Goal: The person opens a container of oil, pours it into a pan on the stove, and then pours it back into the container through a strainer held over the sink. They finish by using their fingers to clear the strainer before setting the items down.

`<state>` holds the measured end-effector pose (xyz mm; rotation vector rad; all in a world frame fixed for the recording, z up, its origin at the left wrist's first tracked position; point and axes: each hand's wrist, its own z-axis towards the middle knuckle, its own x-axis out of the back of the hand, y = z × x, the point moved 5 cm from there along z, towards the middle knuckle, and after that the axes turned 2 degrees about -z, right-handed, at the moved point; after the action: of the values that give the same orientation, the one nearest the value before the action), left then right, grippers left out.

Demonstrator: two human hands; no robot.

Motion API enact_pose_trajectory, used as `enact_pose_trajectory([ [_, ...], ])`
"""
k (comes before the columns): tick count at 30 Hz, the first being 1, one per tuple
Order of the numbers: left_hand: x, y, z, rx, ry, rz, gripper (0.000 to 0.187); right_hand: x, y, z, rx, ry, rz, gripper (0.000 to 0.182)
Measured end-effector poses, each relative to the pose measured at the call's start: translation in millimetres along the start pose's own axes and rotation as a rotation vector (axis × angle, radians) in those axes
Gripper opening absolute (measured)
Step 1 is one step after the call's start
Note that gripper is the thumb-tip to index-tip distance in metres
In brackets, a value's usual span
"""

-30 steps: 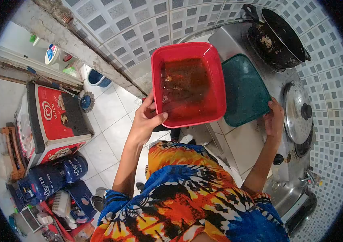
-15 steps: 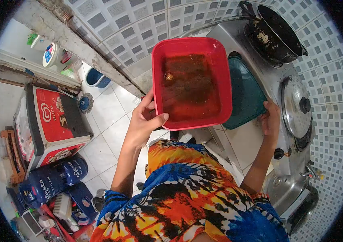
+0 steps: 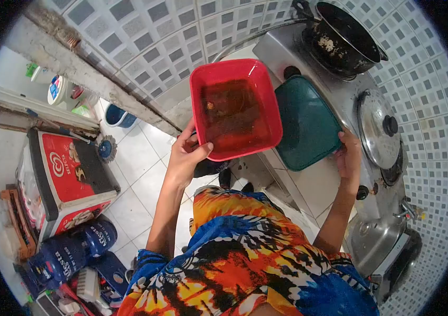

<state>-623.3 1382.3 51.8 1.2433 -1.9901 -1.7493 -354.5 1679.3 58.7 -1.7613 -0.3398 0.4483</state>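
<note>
My left hand (image 3: 186, 160) grips the near left corner of a red plastic container (image 3: 275, 124), thumb over the rim and fingers underneath. Dark reddish-brown liquid (image 3: 234, 108) covers its bottom, with a small pale lump at the left. On the other side, my right hand (image 3: 349, 152) pinches the right edge of a flat dark green lid (image 3: 308, 126). The lid lies just right of the container, partly over the counter; the container's rim slightly overlaps its left edge. Both are held at about waist height in front of me.
A steel stove carries a blackened pot (image 3: 342, 42) and a pan with a glass lid (image 3: 379, 129). A sink (image 3: 376, 237) stands at the lower right. On the left are a red Selecta freezer (image 3: 68, 174), a blue gas cylinder (image 3: 74, 250) and a blue bucket (image 3: 118, 117).
The red container has shifted left and a little lower in view, and more of the green lid shows. Both hands keep their hold. The camera view has moved slightly.
</note>
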Motion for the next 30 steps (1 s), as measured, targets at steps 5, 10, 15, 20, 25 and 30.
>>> enact_pose_trajectory([
  [5,5.1,-40.3,32.8,0.024,0.01,-0.084,0.074,-11.3,-17.8,-14.5,-0.008,0.049,-0.203,0.047],
  [10,-2.2,-63.3,59.1,-0.004,0.017,-0.103,0.065,-57.4,-34.5,-20.7,0.106,0.0,-0.327,0.037],
  [15,-10.8,-81.9,80.8,0.015,0.018,-0.148,0.07,-131.3,-35.8,-23.2,0.603,-0.219,-0.752,0.038],
  [20,-24.6,-78.7,86.0,0.068,0.075,-0.241,0.072,-197.6,-8.0,-27.6,1.039,-0.289,-1.122,0.04],
  [25,-30.2,-75.3,101.2,0.11,-0.059,-0.267,0.061,-228.5,16.5,-18.6,1.259,-0.28,-1.221,0.035],
  [30,-36.8,-72.4,102.3,0.114,-0.013,-0.305,0.062,-231.7,28.1,-13.4,1.172,-0.307,-1.279,0.039],
])
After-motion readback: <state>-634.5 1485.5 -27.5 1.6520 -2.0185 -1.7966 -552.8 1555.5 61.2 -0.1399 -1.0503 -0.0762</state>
